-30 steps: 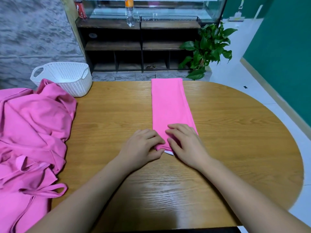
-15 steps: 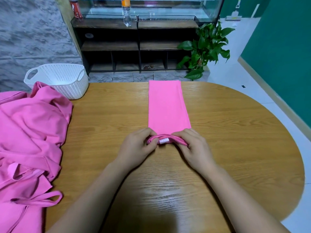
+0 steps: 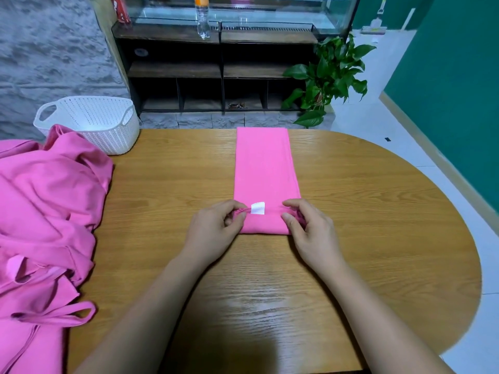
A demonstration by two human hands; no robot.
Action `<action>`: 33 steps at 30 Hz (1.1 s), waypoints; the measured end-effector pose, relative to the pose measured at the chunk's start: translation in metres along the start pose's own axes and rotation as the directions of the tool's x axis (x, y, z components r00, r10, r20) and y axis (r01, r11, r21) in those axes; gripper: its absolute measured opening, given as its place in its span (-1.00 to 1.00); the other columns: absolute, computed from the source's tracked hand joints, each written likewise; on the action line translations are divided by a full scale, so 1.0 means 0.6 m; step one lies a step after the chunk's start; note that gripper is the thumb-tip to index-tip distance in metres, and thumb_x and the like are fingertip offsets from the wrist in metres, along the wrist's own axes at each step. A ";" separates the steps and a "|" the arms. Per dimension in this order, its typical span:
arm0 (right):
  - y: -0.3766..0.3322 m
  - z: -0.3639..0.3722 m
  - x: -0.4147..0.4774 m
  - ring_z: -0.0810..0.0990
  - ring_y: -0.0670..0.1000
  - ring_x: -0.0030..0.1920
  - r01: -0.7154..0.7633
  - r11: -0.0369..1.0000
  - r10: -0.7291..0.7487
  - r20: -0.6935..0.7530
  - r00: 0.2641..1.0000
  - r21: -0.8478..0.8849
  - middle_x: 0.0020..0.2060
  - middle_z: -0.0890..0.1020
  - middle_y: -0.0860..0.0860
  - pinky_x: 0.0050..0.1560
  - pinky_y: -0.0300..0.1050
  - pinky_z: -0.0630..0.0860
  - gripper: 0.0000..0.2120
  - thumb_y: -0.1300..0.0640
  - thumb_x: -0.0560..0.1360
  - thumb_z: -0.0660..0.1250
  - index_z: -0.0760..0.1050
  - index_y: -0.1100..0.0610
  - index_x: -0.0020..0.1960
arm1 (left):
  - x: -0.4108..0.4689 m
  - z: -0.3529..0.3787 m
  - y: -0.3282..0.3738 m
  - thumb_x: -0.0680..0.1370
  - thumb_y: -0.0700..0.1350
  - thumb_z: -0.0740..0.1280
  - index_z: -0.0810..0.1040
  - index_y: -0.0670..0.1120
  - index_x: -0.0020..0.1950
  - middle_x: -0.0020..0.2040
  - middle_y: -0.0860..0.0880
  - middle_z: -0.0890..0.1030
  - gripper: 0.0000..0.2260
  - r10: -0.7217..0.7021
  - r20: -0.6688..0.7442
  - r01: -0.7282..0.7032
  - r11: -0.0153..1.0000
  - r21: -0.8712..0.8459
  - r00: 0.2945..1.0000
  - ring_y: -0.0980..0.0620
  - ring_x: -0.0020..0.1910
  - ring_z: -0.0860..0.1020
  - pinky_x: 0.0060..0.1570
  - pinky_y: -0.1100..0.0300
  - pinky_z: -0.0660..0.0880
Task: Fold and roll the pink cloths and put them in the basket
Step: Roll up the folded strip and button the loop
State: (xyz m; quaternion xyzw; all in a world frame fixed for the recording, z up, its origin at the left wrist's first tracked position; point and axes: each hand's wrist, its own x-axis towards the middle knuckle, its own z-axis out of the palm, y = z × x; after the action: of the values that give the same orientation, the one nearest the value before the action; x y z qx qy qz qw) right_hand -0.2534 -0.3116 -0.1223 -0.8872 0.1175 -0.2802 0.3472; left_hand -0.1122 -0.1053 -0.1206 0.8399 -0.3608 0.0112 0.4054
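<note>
A pink cloth (image 3: 264, 168), folded into a long narrow strip, lies on the wooden table (image 3: 378, 211) and reaches the far edge. Its near end is turned over into a short first roll with a white label (image 3: 258, 208) showing on top. My left hand (image 3: 216, 230) pinches the roll's left end and my right hand (image 3: 310, 230) pinches its right end. A white perforated basket (image 3: 91, 122) stands at the table's far left corner. A heap of loose pink cloths (image 3: 46, 225) lies along the left side.
Behind the table stand a dark shelf unit (image 3: 216, 71) with a glass tank and a bottle on top, and a green potted plant (image 3: 329, 76). The table's right end is rounded, with white floor beyond it.
The near end of the strip has been lifted and turned over away from me into a first roll, exposing the white label. Both hands moved forward with it.
</note>
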 end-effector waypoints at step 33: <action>-0.013 0.007 -0.005 0.49 0.11 0.07 0.153 0.913 -0.090 0.180 0.980 -0.378 -0.01 0.51 -0.03 0.04 0.11 0.37 -0.90 0.06 0.60 0.31 0.51 0.04 0.10 | -0.011 0.008 0.005 0.64 0.07 0.37 0.65 0.05 0.09 0.01 0.18 0.61 -0.86 0.201 0.063 -0.210 0.955 0.208 0.978 0.07 0.09 0.53 0.05 0.03 0.45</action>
State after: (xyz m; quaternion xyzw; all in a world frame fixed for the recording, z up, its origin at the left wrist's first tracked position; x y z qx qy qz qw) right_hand -0.2534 -0.3025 -0.1208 -0.9636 0.0874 -0.2007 0.1536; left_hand -0.1206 -0.1059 -0.1238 0.8366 -0.4510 0.0746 0.3019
